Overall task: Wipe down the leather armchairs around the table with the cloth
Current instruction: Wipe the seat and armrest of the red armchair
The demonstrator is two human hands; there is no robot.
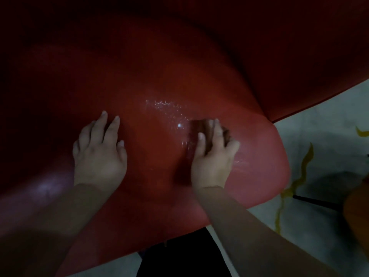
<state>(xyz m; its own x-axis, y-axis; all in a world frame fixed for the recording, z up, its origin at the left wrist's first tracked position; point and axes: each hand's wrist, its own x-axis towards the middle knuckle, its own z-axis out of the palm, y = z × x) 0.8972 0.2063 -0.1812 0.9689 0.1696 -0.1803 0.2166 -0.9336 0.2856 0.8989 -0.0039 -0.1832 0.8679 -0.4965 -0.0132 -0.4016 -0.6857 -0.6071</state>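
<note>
no readable text, no labels, no brand marks, no numbers or signs anywhere in view

The red leather armchair seat [155, 80] carries everything. The left hand [99, 154] rests flat on it toward the left side. Near the right edge, the right hand [213, 154] presses a dark cloth [201, 126] against it. A wet, shiny patch [167, 110] lies between them, toward the back.
</note>
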